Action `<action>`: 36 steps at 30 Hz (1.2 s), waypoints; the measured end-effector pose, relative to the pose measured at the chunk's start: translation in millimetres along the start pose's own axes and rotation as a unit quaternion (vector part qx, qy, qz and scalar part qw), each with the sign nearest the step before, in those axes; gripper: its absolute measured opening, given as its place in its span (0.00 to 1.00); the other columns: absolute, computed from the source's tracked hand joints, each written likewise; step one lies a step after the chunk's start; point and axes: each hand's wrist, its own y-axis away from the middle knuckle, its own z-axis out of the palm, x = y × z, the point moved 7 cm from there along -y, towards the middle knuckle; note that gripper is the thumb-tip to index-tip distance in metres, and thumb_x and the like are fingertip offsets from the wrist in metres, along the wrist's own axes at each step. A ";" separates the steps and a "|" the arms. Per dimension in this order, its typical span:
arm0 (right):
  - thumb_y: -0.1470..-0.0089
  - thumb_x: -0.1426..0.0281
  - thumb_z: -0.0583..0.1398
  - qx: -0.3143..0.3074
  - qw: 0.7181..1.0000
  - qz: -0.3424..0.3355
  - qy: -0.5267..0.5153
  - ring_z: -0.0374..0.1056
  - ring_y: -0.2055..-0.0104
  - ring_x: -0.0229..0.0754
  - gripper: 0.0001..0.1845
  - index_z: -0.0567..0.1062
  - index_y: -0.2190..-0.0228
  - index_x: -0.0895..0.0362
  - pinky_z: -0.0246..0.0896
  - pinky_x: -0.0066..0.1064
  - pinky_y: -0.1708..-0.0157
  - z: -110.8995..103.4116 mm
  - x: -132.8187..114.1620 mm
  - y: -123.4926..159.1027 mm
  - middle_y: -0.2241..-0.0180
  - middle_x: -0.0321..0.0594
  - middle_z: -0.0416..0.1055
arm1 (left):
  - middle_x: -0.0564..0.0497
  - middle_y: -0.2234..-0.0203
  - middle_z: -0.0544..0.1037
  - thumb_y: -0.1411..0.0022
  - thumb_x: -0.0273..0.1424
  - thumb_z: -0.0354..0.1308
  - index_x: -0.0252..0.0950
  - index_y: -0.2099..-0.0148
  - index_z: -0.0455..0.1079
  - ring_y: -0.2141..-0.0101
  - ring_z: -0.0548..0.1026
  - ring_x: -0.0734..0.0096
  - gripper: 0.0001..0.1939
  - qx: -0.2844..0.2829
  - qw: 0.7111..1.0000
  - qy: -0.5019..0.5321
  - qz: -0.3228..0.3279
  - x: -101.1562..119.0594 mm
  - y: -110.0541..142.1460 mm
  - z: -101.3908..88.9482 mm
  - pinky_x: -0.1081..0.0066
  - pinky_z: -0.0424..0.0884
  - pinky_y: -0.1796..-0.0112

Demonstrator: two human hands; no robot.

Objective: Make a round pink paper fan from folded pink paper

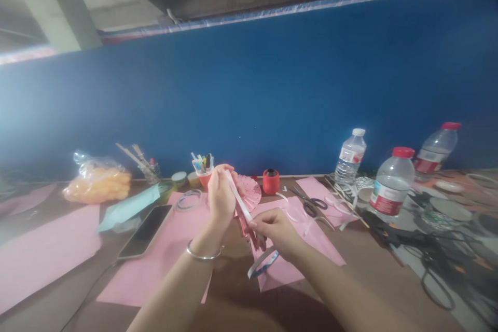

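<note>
My left hand (220, 194), with a silver bangle on its wrist, is raised over the table and pinches the upper end of a white strip (240, 202). The strip runs down to my right hand (273, 229), whose fingers are closed on its lower end along with a folded pink paper piece (246, 229). A roll of tape (263, 263) hangs just under my right hand. A pink pleated paper fan (250, 190) lies behind my hands.
Pink paper sheets (163, 254) cover the brown table. A phone (145, 231), scissors (309, 201), a red spool (271, 181), a pen cup (203, 168), an orange bag (97, 180), three water bottles (391, 182) and black cables (431, 249) lie about. A blue wall stands behind.
</note>
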 end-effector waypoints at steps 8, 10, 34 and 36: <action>0.60 0.63 0.64 -0.004 0.981 -0.018 -0.195 0.54 0.92 0.30 0.14 0.76 0.83 0.63 0.45 0.21 0.91 6.6 -5.6 5.3 0.93 0.33 0.61 | 0.58 0.84 0.63 0.38 0.41 0.42 0.37 0.64 0.61 0.90 0.61 0.80 0.14 -0.032 0.999 0.009 0.043 2.3 -1.6 6.7 0.80 0.55 0.91; 0.60 0.64 0.65 0.004 0.973 -0.033 -0.227 0.54 0.91 0.29 0.13 0.76 0.83 0.63 0.45 0.20 0.92 6.2 -10.9 6.9 0.93 0.33 0.60 | 0.57 0.84 0.63 0.38 0.42 0.43 0.37 0.64 0.62 0.90 0.61 0.79 0.14 -0.041 0.998 0.024 0.033 -0.6 -1.8 7.2 0.79 0.55 0.91; 0.59 0.62 0.64 -0.003 0.983 -0.071 -0.172 0.54 0.92 0.28 0.14 0.75 0.84 0.61 0.46 0.20 0.90 10.4 -42.7 22.5 0.92 0.32 0.62 | 0.57 0.82 0.62 0.39 0.39 0.46 0.36 0.66 0.61 0.88 0.57 0.84 0.11 -0.141 0.976 0.161 -0.040 -8.9 3.3 19.5 0.82 0.56 0.87; 0.58 0.62 0.64 -0.007 0.984 -0.073 -0.164 0.54 0.91 0.28 0.14 0.75 0.84 0.61 0.46 0.20 0.90 11.1 -46.8 24.2 0.92 0.32 0.62 | 0.57 0.82 0.61 0.40 0.39 0.48 0.36 0.66 0.61 0.87 0.57 0.85 0.11 -0.148 0.976 0.158 -0.039 -8.7 4.4 20.2 0.82 0.57 0.86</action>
